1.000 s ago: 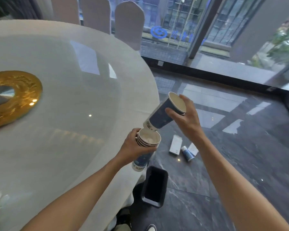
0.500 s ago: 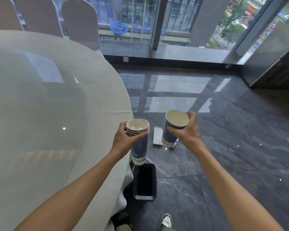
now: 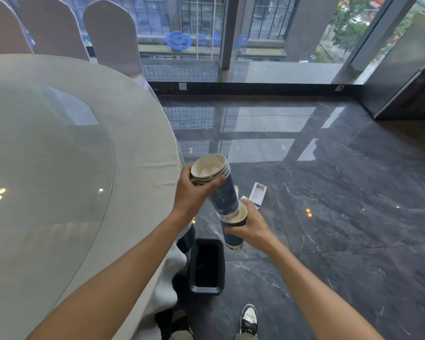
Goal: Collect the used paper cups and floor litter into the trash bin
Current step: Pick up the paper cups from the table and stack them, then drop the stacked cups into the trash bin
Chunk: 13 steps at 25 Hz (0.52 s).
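Observation:
My left hand [image 3: 193,195] grips a nested stack of blue paper cups [image 3: 221,187] near its rims, tilted so its base points down to the right. My right hand [image 3: 252,227] holds a single blue paper cup [image 3: 232,238] upright, and the stack's base sits in that cup's mouth. Both are held over the floor, just above a black rectangular trash bin [image 3: 194,266] that stands open beside the table. On the floor behind the cups lies a small white open box [image 3: 258,191] with more litter partly hidden by my hands.
A large round table [image 3: 137,148] with a cream cloth and a glass turntable fills the left. Covered chairs [image 3: 113,33] stand behind it. Dark polished stone floor [image 3: 341,204] spreads to the right up to the windows. My shoe [image 3: 249,317] is at the bottom.
My right hand has lowered its cup beneath the stack, and my left hand has tilted the stack so its base enters that cup. The view has turned slightly to the left.

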Each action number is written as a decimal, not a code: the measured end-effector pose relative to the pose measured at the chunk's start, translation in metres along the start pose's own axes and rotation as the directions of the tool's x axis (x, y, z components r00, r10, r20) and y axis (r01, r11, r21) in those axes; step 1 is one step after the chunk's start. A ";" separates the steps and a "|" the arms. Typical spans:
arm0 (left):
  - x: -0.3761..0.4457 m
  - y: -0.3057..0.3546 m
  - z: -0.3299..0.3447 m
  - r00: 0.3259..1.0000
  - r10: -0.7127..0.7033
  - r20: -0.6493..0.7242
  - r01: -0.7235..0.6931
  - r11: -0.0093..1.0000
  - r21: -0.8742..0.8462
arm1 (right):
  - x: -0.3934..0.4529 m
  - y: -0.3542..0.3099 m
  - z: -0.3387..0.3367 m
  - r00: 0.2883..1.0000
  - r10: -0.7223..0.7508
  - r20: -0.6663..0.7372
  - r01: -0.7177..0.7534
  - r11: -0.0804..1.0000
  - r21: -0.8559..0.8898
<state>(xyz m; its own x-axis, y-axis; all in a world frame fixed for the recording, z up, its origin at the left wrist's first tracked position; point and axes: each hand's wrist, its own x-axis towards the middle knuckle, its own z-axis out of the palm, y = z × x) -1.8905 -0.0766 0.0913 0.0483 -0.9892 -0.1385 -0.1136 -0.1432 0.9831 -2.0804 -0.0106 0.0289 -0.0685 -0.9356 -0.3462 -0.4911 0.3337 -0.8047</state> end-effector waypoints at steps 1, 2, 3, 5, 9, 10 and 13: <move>-0.004 -0.006 0.009 0.999 -0.023 0.033 0.022 0.999 0.029 | 0.002 0.001 -0.004 1.000 -0.011 0.014 0.011 0.999 0.037; -0.007 -0.012 0.017 0.997 -0.042 0.065 0.038 0.998 0.056 | 0.004 0.002 -0.008 1.000 -0.017 0.026 0.015 0.998 0.065; -0.010 -0.019 0.023 0.993 -0.065 0.098 0.056 0.995 0.083 | 0.007 0.003 -0.011 0.999 -0.021 0.041 0.017 0.995 0.098; -0.016 -0.031 0.038 0.982 -0.119 0.144 0.100 0.986 0.134 | 0.013 0.010 -0.020 0.997 -0.033 0.072 0.022 0.988 0.154; -0.031 -0.054 0.062 0.951 -0.289 0.110 0.282 0.956 0.081 | 0.023 0.031 -0.028 0.983 -0.069 0.168 0.053 0.993 0.102; -0.032 -0.064 0.065 0.933 -0.355 0.064 0.353 0.935 0.048 | 0.027 0.037 -0.027 0.980 -0.076 0.185 0.061 0.995 0.084; -0.040 -0.100 0.067 0.863 -0.505 -0.010 0.505 0.862 0.040 | 0.040 0.057 -0.016 0.966 -0.035 0.256 0.045 0.998 -0.034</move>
<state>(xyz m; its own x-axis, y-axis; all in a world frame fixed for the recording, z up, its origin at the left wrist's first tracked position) -1.9478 -0.0249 -0.0092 0.1095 -0.7811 -0.6148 -0.1133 -0.6243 0.7729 -2.1248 -0.0305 -0.0234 0.1732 -0.8861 -0.4299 -0.5229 0.2871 -0.8026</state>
